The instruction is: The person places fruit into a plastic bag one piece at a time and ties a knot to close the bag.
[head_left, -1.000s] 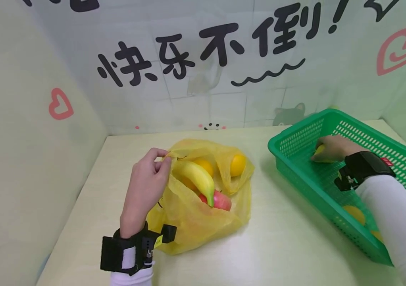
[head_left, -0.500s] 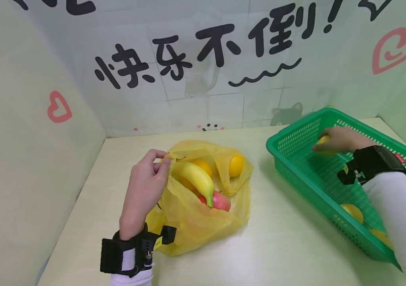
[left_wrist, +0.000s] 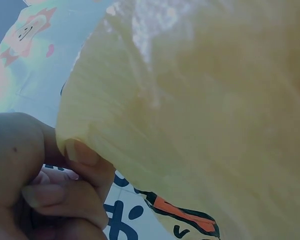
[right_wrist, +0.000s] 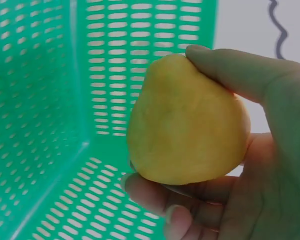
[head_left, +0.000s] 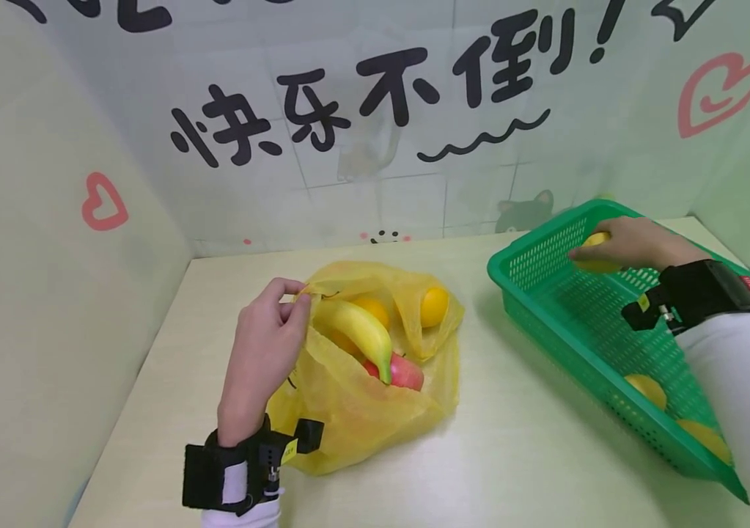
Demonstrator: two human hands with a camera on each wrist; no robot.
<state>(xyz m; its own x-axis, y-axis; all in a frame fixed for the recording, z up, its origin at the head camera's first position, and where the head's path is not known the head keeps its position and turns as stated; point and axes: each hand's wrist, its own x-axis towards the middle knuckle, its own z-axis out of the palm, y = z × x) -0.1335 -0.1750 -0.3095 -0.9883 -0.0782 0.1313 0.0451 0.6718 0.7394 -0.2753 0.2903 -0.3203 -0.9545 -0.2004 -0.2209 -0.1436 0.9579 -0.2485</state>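
Note:
My left hand [head_left: 264, 341] pinches the rim of a thin yellow plastic bag [head_left: 364, 433] between thumb and fingertips. Inside the bag's mouth lie a banana [head_left: 360, 331], a red apple [head_left: 407, 372] and orange-coloured round fruit [head_left: 434, 306], partly behind the plastic. To the right, my right hand [head_left: 641, 243] holds a yellow pear [right_wrist: 185, 125] over the far end of a green basket [head_left: 549, 350]. In the right wrist view the thumb lies along the pear's upper side and fingers curl beneath it. The bag's film fills most of the left wrist view.
Two more yellow fruits, one at the basket's side [head_left: 646, 391] and another nearer the front [head_left: 706, 441], lie partly hidden by the wall and right sleeve. A printed wall [head_left: 375, 198] stands behind the pale table [head_left: 506, 455]. Bag and basket stand apart.
My right hand has lifted the pear from the basket's floor up to about rim height. The left hand keeps its pinch on the bag. The head view has shifted slightly.

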